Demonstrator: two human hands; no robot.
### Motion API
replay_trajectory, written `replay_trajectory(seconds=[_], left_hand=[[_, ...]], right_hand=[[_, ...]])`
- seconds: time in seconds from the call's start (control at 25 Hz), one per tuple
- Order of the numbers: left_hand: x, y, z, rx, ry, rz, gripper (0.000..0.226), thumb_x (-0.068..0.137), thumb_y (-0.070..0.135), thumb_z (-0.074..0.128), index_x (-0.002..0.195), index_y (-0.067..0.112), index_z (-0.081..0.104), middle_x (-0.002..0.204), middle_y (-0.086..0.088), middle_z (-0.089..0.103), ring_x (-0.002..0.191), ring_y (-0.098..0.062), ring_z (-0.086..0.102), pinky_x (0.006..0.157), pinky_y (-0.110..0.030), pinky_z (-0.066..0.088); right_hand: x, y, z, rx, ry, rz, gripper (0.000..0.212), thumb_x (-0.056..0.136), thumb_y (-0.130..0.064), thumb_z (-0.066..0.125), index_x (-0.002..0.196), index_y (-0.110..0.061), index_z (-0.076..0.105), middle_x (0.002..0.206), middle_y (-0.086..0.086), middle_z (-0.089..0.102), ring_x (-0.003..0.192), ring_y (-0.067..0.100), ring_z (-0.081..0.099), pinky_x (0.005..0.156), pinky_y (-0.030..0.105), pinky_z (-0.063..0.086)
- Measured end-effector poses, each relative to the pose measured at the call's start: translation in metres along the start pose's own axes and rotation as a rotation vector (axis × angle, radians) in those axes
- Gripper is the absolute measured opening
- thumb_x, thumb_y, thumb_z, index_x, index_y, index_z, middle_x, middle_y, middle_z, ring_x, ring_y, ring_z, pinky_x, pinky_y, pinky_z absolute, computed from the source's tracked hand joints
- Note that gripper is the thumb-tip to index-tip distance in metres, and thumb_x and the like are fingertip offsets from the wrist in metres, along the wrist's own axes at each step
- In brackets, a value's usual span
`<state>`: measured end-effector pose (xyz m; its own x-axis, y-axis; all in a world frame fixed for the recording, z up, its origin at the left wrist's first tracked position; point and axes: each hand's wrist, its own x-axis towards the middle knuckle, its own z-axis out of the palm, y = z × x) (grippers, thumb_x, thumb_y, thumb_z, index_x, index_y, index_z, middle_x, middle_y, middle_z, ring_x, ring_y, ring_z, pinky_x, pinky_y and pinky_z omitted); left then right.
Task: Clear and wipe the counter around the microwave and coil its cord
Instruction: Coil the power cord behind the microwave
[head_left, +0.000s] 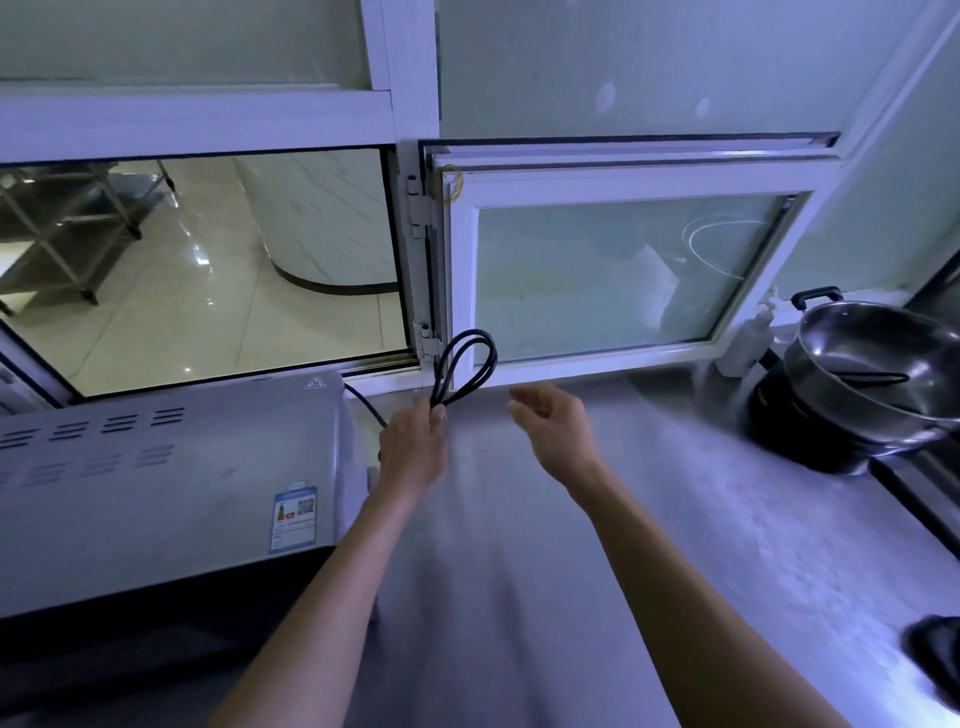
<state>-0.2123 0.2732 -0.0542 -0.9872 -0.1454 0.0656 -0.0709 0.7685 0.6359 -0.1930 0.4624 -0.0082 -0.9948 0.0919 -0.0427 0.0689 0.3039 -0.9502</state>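
Head view, one frame. Left hand (413, 449) pinches the black cord (465, 371) between thumb and fingers, just right of the microwave (156, 483). Cord is gathered into two or three upright loops that stand above the fingers, in front of the lower corner of the window frame (613, 182). One strand runs from the hand back and left, behind the microwave's rear corner; its far end is hidden. No plug visible.

Right hand (553, 426) is in the air just right of the loops, apart from them. Fingers loosely curved and spread, holding nothing, thumb toward the cord.

Microwave sits at left on the steel counter (519, 571), grey top with rows of vent slots, a heat-warning mark near its back right corner and a blue-edged label (293, 519) near its front right edge.

Right side of counter: a steel pot (878, 374) on a black base, tilted toward the camera. A white pump bottle (748, 345) stands just behind it, by the window sill. A dark object at the lower right edge is cut off; cannot tell what it is.
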Motion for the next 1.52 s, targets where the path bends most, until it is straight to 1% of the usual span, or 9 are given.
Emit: replay_trajectory(seconds=[0.28, 0.4, 0.48, 0.6, 0.88, 1.04, 1.12, 1.2, 1.52], left_hand=[[-0.002, 0.019, 0.008, 0.132, 0.070, 0.024, 0.024, 0.104, 0.023, 0.034, 0.098, 0.014, 0.055, 0.098, -0.010, 0.063, 0.095, -0.037, 0.057, 0.079, -0.046, 0.045], [-0.006, 0.021, 0.012, 0.142, 0.073, -0.002, 0.027, 0.105, 0.025, 0.034, 0.100, 0.012, 0.057, 0.101, -0.009, 0.062, 0.097, -0.034, 0.058, 0.082, -0.047, 0.047], [-0.011, 0.021, 0.016, 0.201, 0.090, 0.002, 0.027, 0.105, 0.025, 0.035, 0.103, 0.011, 0.058, 0.099, -0.009, 0.061, 0.095, -0.032, 0.058, 0.082, -0.046, 0.045], [-0.019, 0.025, 0.017, 0.326, 0.076, 0.033, 0.027, 0.105, 0.025, 0.034, 0.106, 0.012, 0.057, 0.096, -0.006, 0.059, 0.092, -0.029, 0.055, 0.081, -0.043, 0.044], [-0.027, 0.002, 0.004, 0.251, -0.006, 0.156, 0.030, 0.106, 0.033, 0.031, 0.106, 0.017, 0.057, 0.093, 0.001, 0.058, 0.086, -0.022, 0.053, 0.078, -0.039, 0.044], [-0.025, -0.012, -0.020, -0.051, -0.141, 0.177, 0.035, 0.104, 0.044, 0.031, 0.115, 0.024, 0.057, 0.097, 0.007, 0.060, 0.088, -0.013, 0.055, 0.075, -0.032, 0.043], [-0.024, -0.022, -0.035, -0.160, -0.199, 0.196, 0.021, 0.106, 0.037, 0.034, 0.099, 0.037, 0.053, 0.083, 0.013, 0.055, 0.075, -0.005, 0.052, 0.064, -0.022, 0.036], [-0.024, -0.030, -0.045, -0.240, -0.199, 0.197, 0.032, 0.106, 0.030, 0.035, 0.078, 0.038, 0.048, 0.070, 0.012, 0.049, 0.063, 0.000, 0.047, 0.056, -0.016, 0.031], [-0.015, -0.036, -0.063, -0.420, -0.212, 0.042, 0.038, 0.102, 0.029, 0.043, 0.068, 0.034, 0.057, 0.057, 0.016, 0.051, 0.057, -0.008, 0.044, 0.061, -0.033, 0.031]], right_hand=[[0.034, -0.005, -0.010, 0.026, -0.047, -0.028, 0.051, 0.090, -0.049, 0.067, 0.135, -0.027, 0.057, 0.116, -0.011, 0.064, 0.094, -0.006, 0.062, 0.068, 0.002, 0.041], [0.047, -0.004, -0.002, 0.079, -0.122, 0.044, 0.066, 0.083, -0.064, 0.065, 0.136, -0.026, 0.054, 0.121, -0.005, 0.066, 0.104, 0.007, 0.061, 0.071, 0.011, 0.042], [0.051, -0.002, 0.011, 0.113, -0.148, 0.056, 0.057, 0.079, -0.068, 0.067, 0.121, -0.030, 0.060, 0.106, -0.008, 0.071, 0.099, 0.012, 0.066, 0.065, 0.010, 0.046], [0.053, -0.010, 0.030, 0.280, -0.100, 0.126, 0.063, 0.070, -0.071, 0.072, 0.115, -0.030, 0.060, 0.093, -0.008, 0.070, 0.086, 0.011, 0.069, 0.071, 0.033, 0.062], [0.052, -0.018, 0.050, 0.408, 0.019, 0.153, 0.040, 0.076, -0.048, 0.081, 0.091, -0.016, 0.062, 0.079, 0.002, 0.070, 0.065, 0.021, 0.074, 0.044, 0.049, 0.058], [0.037, -0.026, 0.064, 0.409, 0.090, 0.132, 0.032, 0.083, -0.038, 0.077, 0.087, -0.011, 0.061, 0.080, 0.009, 0.069, 0.066, 0.020, 0.074, 0.045, 0.052, 0.058], [0.025, -0.036, 0.075, 0.392, 0.155, 0.119, 0.029, 0.085, -0.035, 0.075, 0.088, -0.010, 0.060, 0.079, 0.007, 0.068, 0.068, 0.017, 0.074, 0.048, 0.055, 0.058], [0.014, -0.045, 0.087, 0.382, 0.196, 0.113, 0.027, 0.088, -0.033, 0.074, 0.090, -0.010, 0.060, 0.080, 0.004, 0.068, 0.070, 0.017, 0.075, 0.055, 0.057, 0.059], [0.005, -0.064, 0.103, 0.336, 0.268, 0.065, 0.026, 0.093, -0.036, 0.068, 0.092, -0.011, 0.058, 0.086, 0.003, 0.070, 0.075, 0.017, 0.075, 0.074, 0.051, 0.061]])
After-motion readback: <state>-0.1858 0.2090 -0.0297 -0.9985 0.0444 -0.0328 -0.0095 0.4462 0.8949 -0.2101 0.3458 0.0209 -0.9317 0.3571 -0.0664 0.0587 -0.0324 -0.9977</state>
